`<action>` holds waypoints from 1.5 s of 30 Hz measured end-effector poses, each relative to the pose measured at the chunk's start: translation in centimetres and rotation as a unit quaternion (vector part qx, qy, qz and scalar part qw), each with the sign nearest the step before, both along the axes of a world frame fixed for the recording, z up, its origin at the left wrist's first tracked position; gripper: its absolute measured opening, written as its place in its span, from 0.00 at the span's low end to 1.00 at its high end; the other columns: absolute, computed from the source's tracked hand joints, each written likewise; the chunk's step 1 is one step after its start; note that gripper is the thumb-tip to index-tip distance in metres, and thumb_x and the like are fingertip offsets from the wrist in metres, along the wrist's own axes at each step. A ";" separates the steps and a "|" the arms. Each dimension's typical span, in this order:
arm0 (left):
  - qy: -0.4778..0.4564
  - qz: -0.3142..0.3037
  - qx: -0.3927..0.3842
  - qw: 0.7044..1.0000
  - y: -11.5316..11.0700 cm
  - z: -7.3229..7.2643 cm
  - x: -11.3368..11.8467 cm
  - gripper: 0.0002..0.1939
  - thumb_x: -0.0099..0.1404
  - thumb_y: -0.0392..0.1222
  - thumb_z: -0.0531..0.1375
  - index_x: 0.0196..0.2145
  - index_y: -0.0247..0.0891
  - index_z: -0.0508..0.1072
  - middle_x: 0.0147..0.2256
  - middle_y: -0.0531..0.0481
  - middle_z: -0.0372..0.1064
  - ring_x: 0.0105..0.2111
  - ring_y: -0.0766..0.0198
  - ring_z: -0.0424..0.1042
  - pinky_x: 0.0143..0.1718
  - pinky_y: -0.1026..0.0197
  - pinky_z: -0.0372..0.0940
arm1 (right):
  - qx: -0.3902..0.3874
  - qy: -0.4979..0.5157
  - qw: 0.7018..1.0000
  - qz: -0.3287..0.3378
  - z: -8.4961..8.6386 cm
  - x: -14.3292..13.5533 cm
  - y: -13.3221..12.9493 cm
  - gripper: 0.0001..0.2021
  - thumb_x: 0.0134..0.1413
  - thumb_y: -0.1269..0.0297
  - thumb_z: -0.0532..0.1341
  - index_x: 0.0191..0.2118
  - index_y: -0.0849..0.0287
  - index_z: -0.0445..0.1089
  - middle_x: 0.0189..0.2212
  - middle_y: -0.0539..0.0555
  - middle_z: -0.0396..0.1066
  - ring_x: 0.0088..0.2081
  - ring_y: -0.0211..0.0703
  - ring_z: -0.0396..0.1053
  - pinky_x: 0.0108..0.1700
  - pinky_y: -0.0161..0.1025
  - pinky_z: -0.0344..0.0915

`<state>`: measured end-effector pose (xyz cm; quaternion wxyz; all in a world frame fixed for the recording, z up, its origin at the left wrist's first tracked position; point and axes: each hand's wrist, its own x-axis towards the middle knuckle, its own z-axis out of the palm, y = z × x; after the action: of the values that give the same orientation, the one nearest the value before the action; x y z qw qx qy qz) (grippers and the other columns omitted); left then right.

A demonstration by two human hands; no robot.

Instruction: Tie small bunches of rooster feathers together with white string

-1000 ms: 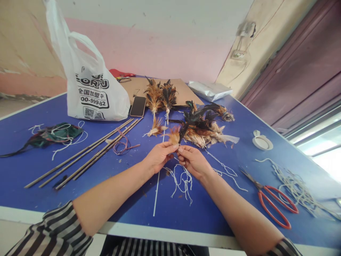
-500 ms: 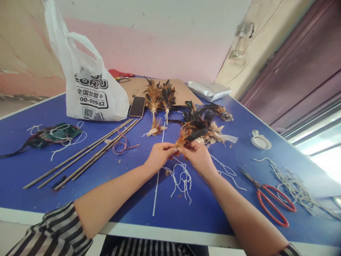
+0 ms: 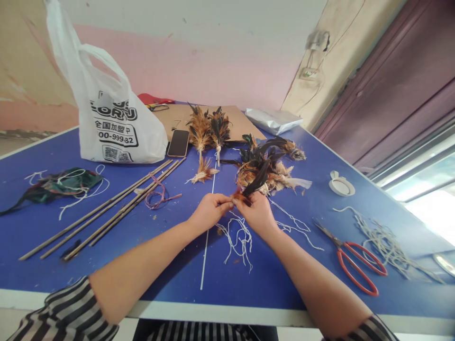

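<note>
My left hand [image 3: 209, 212] and my right hand [image 3: 259, 214] meet over the middle of the table, fingertips pinched together. Between them is a small feather [image 3: 258, 182], dark at the tip and orange-brown near the fingers; its lower end is hidden. Just behind lies a loose heap of feathers [image 3: 272, 156], black, brown and pale. Two tied feather bunches [image 3: 199, 130] rest farther back, with a small brown feather tuft [image 3: 202, 171] in front of them. White strings [image 3: 241, 239] lie loose below my hands.
Red-handled scissors [image 3: 350, 258], tangled cord [image 3: 387, 246] and a tape roll [image 3: 341, 185] lie on the right. Thin sticks [image 3: 117, 208], a purple cord [image 3: 156, 196], a phone [image 3: 178, 143], a green bundle [image 3: 67, 183] and a white plastic bag [image 3: 117, 118] are on the left.
The whole view has shifted slightly. Both hands stay pinched together, and the dark feather between them now points up more steeply, with less orange feather showing at the fingers.
</note>
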<state>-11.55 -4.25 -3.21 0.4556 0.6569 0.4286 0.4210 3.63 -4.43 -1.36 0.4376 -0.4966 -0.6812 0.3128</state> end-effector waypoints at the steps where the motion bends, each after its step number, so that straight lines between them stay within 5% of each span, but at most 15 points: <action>1: -0.011 -0.016 -0.028 0.999 0.2 0.0 -0.1 0.08 0.53 0.41 0.59 0.28 0.37 0.76 0.22 0.51 0.69 0.20 0.69 0.62 0.25 0.66 0.58 | -0.003 -0.001 1.000 0.012 0.0 0.0 0.0 0.07 0.44 0.63 0.58 0.26 0.62 0.70 0.23 0.53 0.71 0.26 0.41 0.67 0.28 0.36 0.63; 7: -0.178 -0.014 -0.191 0.965 0.7 0.7 -0.4 0.07 0.50 0.40 0.63 0.26 0.33 0.75 0.25 0.47 0.72 0.24 0.69 0.68 0.28 0.67 0.62 | -0.002 0.037 0.999 0.021 -0.4 -0.1 0.0 0.12 0.45 0.61 0.59 0.37 0.61 0.66 0.23 0.51 0.69 0.24 0.38 0.66 0.29 0.36 0.63; 13: -0.344 0.000 -0.322 0.882 0.3 0.5 0.0 0.08 0.51 0.37 0.63 0.31 0.32 0.73 0.32 0.45 0.73 0.31 0.67 0.71 0.31 0.68 0.65 | 0.126 -0.169 0.977 -0.010 -0.5 -0.1 -0.6 0.10 0.43 0.61 0.61 0.34 0.57 0.64 0.28 0.51 0.67 0.28 0.37 0.64 0.32 0.35 0.60; 26: -0.359 -0.030 -0.354 0.863 0.0 -0.3 0.7 0.07 0.51 0.35 0.63 0.30 0.29 0.73 0.31 0.44 0.72 0.28 0.69 0.71 0.31 0.69 0.67 | 0.123 -0.227 0.966 -0.009 -0.3 0.3 -0.5 0.03 0.47 0.64 0.59 0.29 0.57 0.64 0.25 0.50 0.68 0.29 0.39 0.65 0.32 0.35 0.58; 32: -0.333 0.060 -0.269 0.902 1.1 -0.6 0.1 0.10 0.51 0.39 0.64 0.30 0.29 0.74 0.29 0.44 0.73 0.28 0.68 0.71 0.30 0.69 0.66 | 0.057 -0.153 0.986 0.020 -1.0 1.6 1.1 0.08 0.47 0.59 0.59 0.33 0.57 0.67 0.24 0.50 0.68 0.23 0.37 0.62 0.28 0.34 0.59; 37: -0.375 0.129 -0.267 0.878 2.4 -0.5 -0.8 0.06 0.51 0.36 0.63 0.29 0.31 0.73 0.28 0.46 0.73 0.29 0.68 0.72 0.29 0.70 0.66 | 0.085 -0.230 0.965 -0.094 -1.6 4.1 3.8 0.08 0.51 0.62 0.55 0.31 0.57 0.70 0.27 0.52 0.70 0.28 0.40 0.66 0.31 0.36 0.59; 45: -0.444 0.090 -0.303 0.839 2.7 -1.0 -1.1 0.06 0.55 0.33 0.60 0.32 0.30 0.72 0.30 0.44 0.72 0.31 0.66 0.72 0.30 0.68 0.67 | 0.121 -0.384 0.893 -0.199 -1.4 5.9 4.8 0.10 0.53 0.60 0.53 0.32 0.56 0.70 0.31 0.52 0.69 0.33 0.39 0.66 0.30 0.34 0.55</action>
<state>-12.68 -1.56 -4.21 0.7334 0.1875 0.3441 0.5555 9.54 0.39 -2.72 0.2515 -0.6461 -0.7160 -0.0809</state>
